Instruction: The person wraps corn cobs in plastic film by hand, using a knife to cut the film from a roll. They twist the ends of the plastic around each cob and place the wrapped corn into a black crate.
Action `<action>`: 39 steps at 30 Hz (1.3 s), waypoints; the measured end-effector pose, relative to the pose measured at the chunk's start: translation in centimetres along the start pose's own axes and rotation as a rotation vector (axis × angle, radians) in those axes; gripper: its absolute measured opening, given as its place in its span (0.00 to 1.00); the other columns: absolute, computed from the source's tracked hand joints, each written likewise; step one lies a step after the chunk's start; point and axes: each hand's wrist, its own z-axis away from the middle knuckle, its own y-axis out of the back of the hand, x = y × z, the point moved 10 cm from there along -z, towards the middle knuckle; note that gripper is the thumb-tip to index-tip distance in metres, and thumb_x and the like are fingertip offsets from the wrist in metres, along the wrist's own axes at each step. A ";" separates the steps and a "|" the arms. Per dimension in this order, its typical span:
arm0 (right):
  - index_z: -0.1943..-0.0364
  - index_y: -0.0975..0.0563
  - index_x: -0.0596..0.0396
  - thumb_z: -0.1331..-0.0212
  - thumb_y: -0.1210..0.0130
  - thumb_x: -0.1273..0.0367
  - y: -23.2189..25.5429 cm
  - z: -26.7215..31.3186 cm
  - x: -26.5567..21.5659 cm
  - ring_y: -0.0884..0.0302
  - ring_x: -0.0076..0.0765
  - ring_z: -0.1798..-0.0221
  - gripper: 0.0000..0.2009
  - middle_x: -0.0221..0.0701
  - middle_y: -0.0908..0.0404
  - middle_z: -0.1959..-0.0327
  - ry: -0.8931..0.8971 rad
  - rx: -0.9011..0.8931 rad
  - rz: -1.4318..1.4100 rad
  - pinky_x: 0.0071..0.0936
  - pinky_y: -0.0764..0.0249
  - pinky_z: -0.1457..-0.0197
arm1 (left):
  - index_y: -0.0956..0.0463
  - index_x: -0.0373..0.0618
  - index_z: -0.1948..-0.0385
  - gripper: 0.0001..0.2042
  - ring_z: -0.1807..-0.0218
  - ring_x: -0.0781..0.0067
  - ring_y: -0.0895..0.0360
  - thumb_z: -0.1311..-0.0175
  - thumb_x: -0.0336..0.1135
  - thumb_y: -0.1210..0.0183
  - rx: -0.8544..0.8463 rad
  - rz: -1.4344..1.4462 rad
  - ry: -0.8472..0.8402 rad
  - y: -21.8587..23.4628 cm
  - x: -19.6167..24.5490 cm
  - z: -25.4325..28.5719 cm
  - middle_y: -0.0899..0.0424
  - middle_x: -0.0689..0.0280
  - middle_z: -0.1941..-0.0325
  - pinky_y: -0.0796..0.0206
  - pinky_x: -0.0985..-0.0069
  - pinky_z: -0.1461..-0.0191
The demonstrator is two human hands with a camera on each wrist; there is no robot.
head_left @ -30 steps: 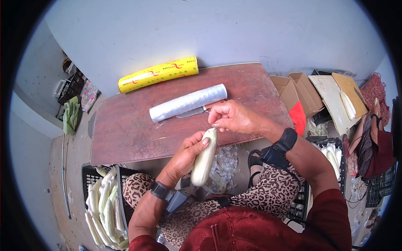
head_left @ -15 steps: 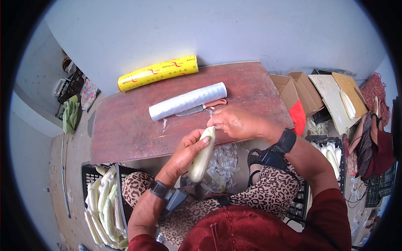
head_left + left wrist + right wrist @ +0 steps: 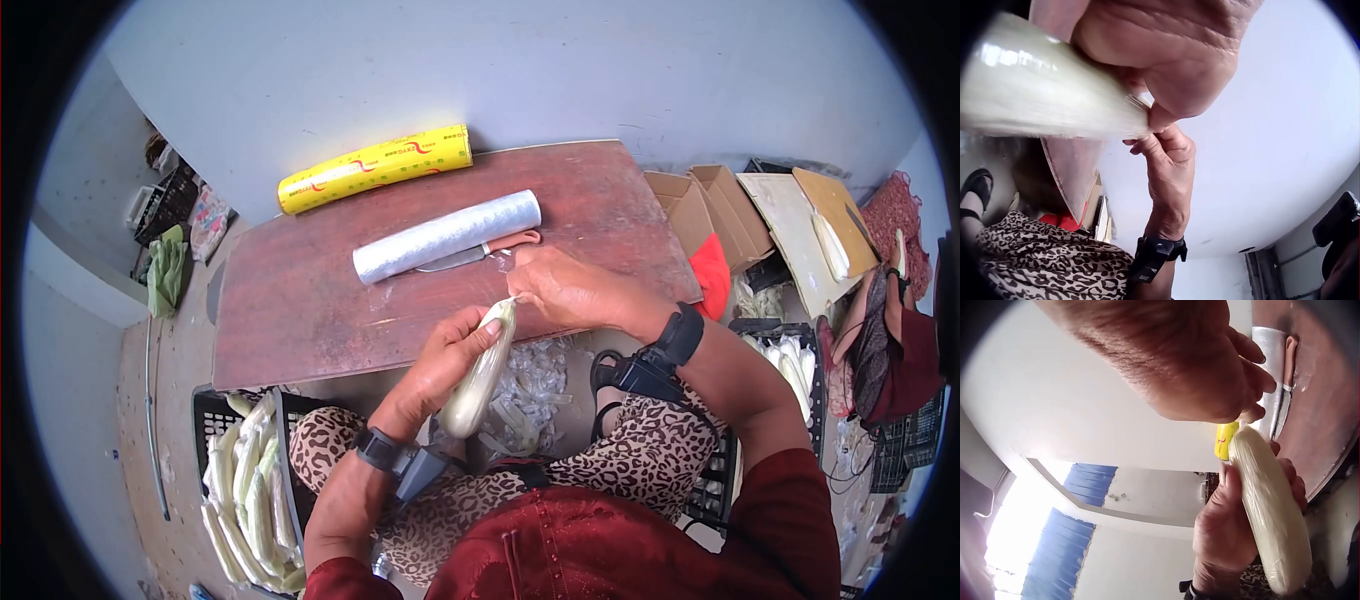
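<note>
A long, pale green-white vegetable [image 3: 482, 385] in shiny clear film tilts over the table's near edge. My left hand [image 3: 447, 355] grips it around the upper part, thumb along its side. My right hand [image 3: 570, 287] pinches the narrow tip, where a short twist of film sticks up. The right wrist view shows the smooth film around the vegetable [image 3: 1272, 515], with left fingers behind it. On the table beyond lie a roll of clear cling film [image 3: 447, 237] and, close beside it, a knife [image 3: 512, 240] with an orange-brown handle.
A yellow printed roll [image 3: 375, 170] lies along the back of the red-brown table [image 3: 290, 325], against the wall. Crates of pale vegetables stand at left [image 3: 245, 480] and right [image 3: 790, 370]. Scraps of clear film [image 3: 530, 385] lie underneath. Another person [image 3: 905, 355] is at far right.
My right hand has turned at the vegetable's tip, its knuckles now facing up, and the knife handle it covered shows. The vegetable's lower end has risen slightly; my left hand keeps its grip.
</note>
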 end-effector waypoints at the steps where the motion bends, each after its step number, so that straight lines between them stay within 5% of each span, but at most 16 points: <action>1: 0.71 0.25 0.59 0.46 0.46 0.74 0.5 0.2 -0.2 0.26 0.53 0.61 0.02 0.43 0.26 0.66 0.043 0.052 -0.035 0.44 0.30 0.59 | 0.26 0.42 0.52 0.15 0.62 0.82 0.28 0.30 0.44 0.45 -0.035 0.049 0.028 -0.2 -0.2 0.1 0.22 0.70 0.64 0.33 0.80 0.59; 4: 0.73 0.27 0.57 0.46 0.44 0.73 1.7 0.6 -1.2 0.27 0.50 0.61 0.04 0.39 0.27 0.68 0.152 0.159 -0.101 0.42 0.31 0.57 | 0.29 0.43 0.50 0.19 0.63 0.80 0.27 0.35 0.44 0.38 -0.090 0.041 0.041 -1.1 0.1 0.3 0.23 0.69 0.63 0.31 0.78 0.60; 7: 0.75 0.28 0.56 0.47 0.44 0.73 2.4 0.9 -2.0 0.27 0.48 0.61 0.05 0.37 0.27 0.69 0.196 0.206 -0.080 0.41 0.32 0.56 | 0.32 0.43 0.51 0.23 0.63 0.77 0.26 0.42 0.42 0.31 -0.026 -0.191 -0.117 -1.0 1.0 -0.1 0.24 0.67 0.63 0.31 0.77 0.61; 10: 0.78 0.26 0.56 0.49 0.45 0.73 3.0 1.1 -2.4 0.25 0.48 0.62 0.05 0.38 0.25 0.71 0.211 0.284 -0.026 0.42 0.31 0.58 | 0.33 0.42 0.55 0.25 0.62 0.76 0.27 0.47 0.39 0.27 0.055 -0.227 -0.038 0.0 0.1 -0.4 0.25 0.66 0.63 0.31 0.76 0.60; 15: 0.77 0.26 0.56 0.47 0.47 0.70 2.8 0.7 -2.0 0.24 0.49 0.62 0.06 0.39 0.24 0.74 0.131 0.241 0.029 0.42 0.30 0.56 | 0.32 0.42 0.55 0.23 0.60 0.77 0.28 0.46 0.38 0.28 0.109 -0.259 -0.019 0.8 -0.3 -0.7 0.25 0.67 0.62 0.32 0.76 0.56; 19: 0.79 0.24 0.55 0.49 0.47 0.68 2.8 0.8 -2.6 0.22 0.47 0.63 0.07 0.38 0.23 0.74 0.249 0.363 0.135 0.42 0.29 0.59 | 0.31 0.41 0.57 0.20 0.61 0.78 0.28 0.42 0.41 0.32 0.117 -0.309 -0.076 0.9 0.1 -0.8 0.24 0.66 0.63 0.32 0.76 0.59; 24: 0.75 0.23 0.52 0.47 0.48 0.70 2.0 0.7 -2.7 0.24 0.41 0.58 0.05 0.30 0.25 0.70 0.237 0.267 0.281 0.38 0.31 0.58 | 0.29 0.41 0.54 0.17 0.62 0.80 0.27 0.35 0.43 0.38 -0.013 -0.174 -0.037 0.0 -0.2 -0.6 0.22 0.66 0.64 0.32 0.78 0.60; 28: 0.79 0.23 0.53 0.49 0.47 0.67 2.6 0.5 -2.2 0.22 0.41 0.61 0.07 0.34 0.22 0.74 0.216 0.361 0.306 0.38 0.29 0.59 | 0.31 0.41 0.53 0.18 0.62 0.79 0.25 0.33 0.45 0.40 -0.080 0.097 0.027 -0.8 -0.9 -0.5 0.22 0.66 0.63 0.30 0.78 0.61; 33: 0.76 0.25 0.52 0.47 0.48 0.69 3.1 0.8 -2.0 0.22 0.42 0.62 0.05 0.33 0.24 0.73 0.242 0.492 0.267 0.39 0.29 0.60 | 0.35 0.41 0.52 0.22 0.63 0.76 0.23 0.38 0.41 0.35 -0.026 0.077 -0.006 -1.3 0.1 -0.4 0.24 0.65 0.64 0.28 0.77 0.63; 39: 0.73 0.27 0.52 0.46 0.49 0.69 2.6 0.6 -2.0 0.23 0.40 0.63 0.03 0.31 0.26 0.72 0.240 0.434 0.288 0.39 0.29 0.60 | 0.34 0.41 0.54 0.21 0.63 0.77 0.25 0.42 0.35 0.31 0.088 -0.058 0.073 0.1 -1.1 -0.7 0.24 0.66 0.64 0.29 0.77 0.63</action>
